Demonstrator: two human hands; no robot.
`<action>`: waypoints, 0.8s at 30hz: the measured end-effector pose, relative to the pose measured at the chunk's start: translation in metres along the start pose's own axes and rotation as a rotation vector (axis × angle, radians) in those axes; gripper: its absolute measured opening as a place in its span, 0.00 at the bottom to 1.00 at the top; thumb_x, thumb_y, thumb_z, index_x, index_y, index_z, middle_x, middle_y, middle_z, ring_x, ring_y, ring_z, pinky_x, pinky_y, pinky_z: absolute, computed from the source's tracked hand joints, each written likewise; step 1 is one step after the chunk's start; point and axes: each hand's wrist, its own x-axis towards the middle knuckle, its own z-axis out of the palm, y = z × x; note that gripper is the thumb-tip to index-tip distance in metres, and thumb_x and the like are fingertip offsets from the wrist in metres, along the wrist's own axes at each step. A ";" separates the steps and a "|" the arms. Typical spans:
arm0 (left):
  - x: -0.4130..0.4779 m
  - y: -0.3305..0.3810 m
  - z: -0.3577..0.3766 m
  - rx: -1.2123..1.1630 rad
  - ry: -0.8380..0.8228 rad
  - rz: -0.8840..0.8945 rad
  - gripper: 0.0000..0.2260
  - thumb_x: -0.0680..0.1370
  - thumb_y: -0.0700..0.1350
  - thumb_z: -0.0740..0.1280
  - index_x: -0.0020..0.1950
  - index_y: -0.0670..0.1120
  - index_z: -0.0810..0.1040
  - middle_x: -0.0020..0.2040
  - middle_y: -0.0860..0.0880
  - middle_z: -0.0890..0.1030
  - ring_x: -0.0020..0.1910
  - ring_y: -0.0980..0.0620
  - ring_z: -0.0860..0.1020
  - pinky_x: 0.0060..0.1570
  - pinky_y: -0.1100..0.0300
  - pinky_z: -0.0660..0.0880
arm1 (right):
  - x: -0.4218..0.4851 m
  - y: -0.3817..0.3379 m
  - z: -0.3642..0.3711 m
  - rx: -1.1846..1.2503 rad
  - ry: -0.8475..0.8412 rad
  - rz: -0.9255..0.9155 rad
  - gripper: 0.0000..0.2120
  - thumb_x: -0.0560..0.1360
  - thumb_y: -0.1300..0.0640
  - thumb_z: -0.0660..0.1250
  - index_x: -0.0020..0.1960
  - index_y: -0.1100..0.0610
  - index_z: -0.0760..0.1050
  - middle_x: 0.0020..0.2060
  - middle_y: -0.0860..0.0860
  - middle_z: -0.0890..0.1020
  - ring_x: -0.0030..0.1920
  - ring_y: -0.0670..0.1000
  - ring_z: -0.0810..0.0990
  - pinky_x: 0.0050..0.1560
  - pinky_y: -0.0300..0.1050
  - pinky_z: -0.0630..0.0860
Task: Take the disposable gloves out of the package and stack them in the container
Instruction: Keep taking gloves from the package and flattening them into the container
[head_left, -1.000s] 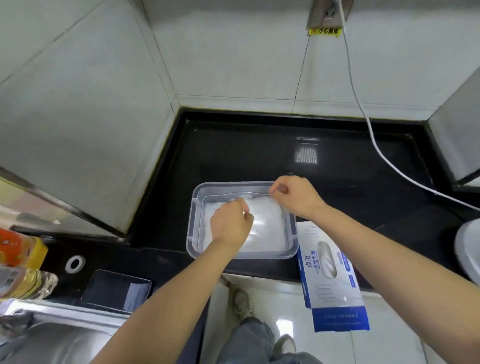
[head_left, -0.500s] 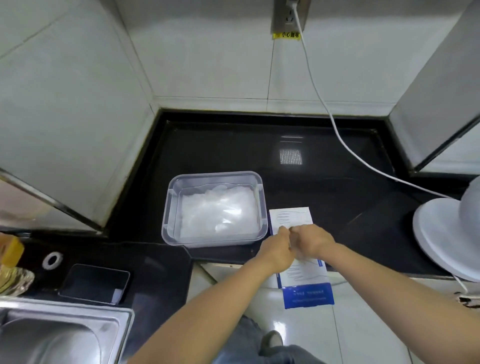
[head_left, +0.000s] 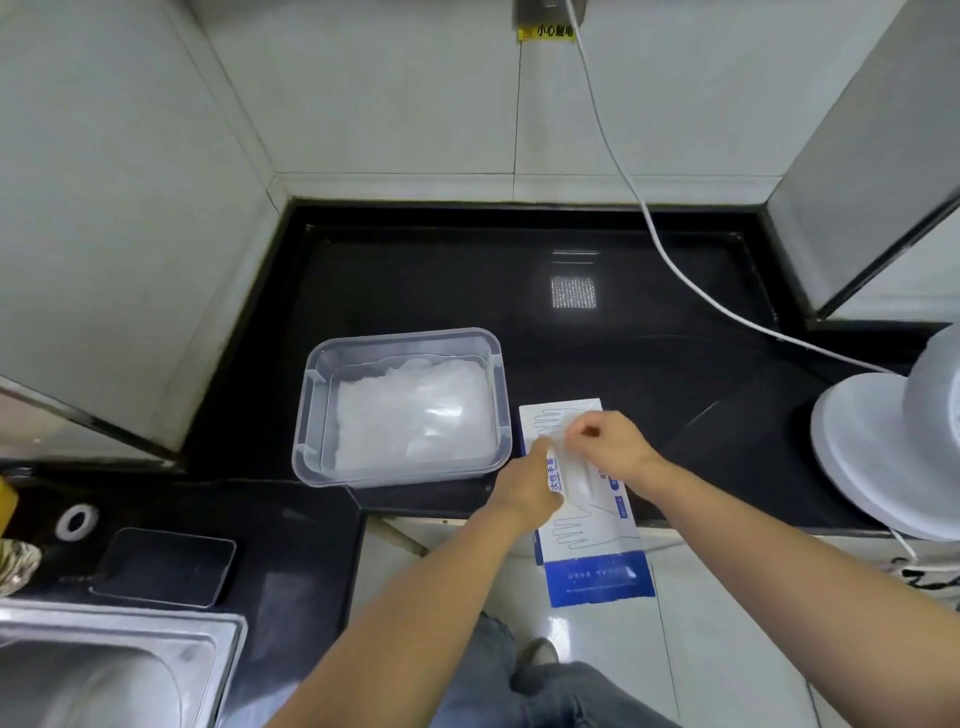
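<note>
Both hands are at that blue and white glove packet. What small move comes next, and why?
Probably the right hand draws the clear glove it pinches free of the package, which the left hand holds at its edge, and carries it left to the container, where other gloves already lie.

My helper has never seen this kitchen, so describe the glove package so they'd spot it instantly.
On the black countertop, look right of the clear plastic container. The package lies flat there, its blue end overhanging the front edge. Unlike the see-through container, it is white with printed glove outlines.
</note>
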 end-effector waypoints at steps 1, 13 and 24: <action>-0.001 0.002 0.000 0.016 -0.008 -0.004 0.33 0.79 0.43 0.66 0.79 0.48 0.50 0.61 0.44 0.77 0.55 0.47 0.79 0.46 0.58 0.76 | -0.001 -0.002 -0.007 0.113 0.003 -0.037 0.07 0.78 0.60 0.65 0.42 0.55 0.79 0.44 0.50 0.81 0.47 0.52 0.80 0.48 0.43 0.76; -0.004 0.022 -0.014 -0.569 0.035 -0.118 0.17 0.83 0.44 0.57 0.71 0.44 0.67 0.55 0.40 0.79 0.47 0.44 0.80 0.54 0.51 0.80 | -0.013 -0.034 -0.046 0.644 0.192 -0.171 0.06 0.80 0.60 0.59 0.49 0.54 0.74 0.45 0.47 0.79 0.46 0.47 0.77 0.48 0.43 0.75; -0.013 0.043 -0.063 -0.911 0.103 -0.108 0.11 0.73 0.42 0.72 0.55 0.43 0.82 0.49 0.42 0.84 0.46 0.48 0.82 0.51 0.55 0.79 | -0.036 -0.039 -0.042 0.652 -0.049 -0.305 0.04 0.79 0.62 0.64 0.53 0.59 0.73 0.50 0.59 0.82 0.51 0.57 0.83 0.54 0.53 0.81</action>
